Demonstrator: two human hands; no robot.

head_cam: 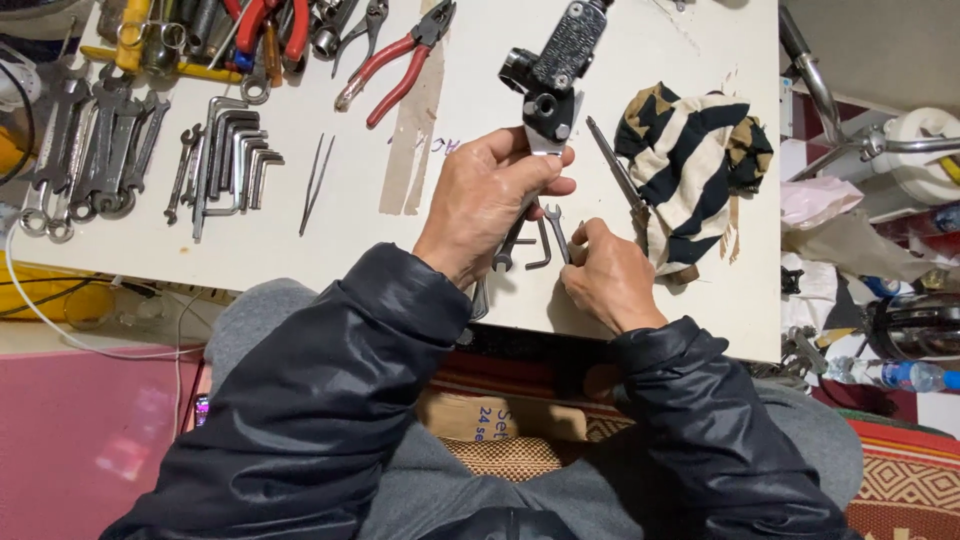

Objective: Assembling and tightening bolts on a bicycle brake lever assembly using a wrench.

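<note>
Dark, slick jacket sleeves [330, 400] fill the bottom of the frame, over grey trousers. Above them, at centre, the left hand [490, 200] is closed around the lower end of a black metal part [555, 70], a blocky cast body with round ports and a small bolt head, held up off the white table [450, 260]. The right hand [610, 275], lower and to the right, pinches a small open-ended spanner [555, 225] between its fingertips, its jaw pointing up toward the part; another small spanner [505, 250] lies beneath the left hand.

By the look of it, the step in hand is bringing the spanner to a fastener on the part; seating the jaw squarely would call for a steady left grip.

A striped rag [690, 170], soft and crumpled, lies right of centre, with a thin metal rod [615, 170] beside it. Red-handled pliers [395, 65] lie at upper centre, a row of bent hex keys [235, 150] and steel wrenches [95, 150] at upper left.
</note>
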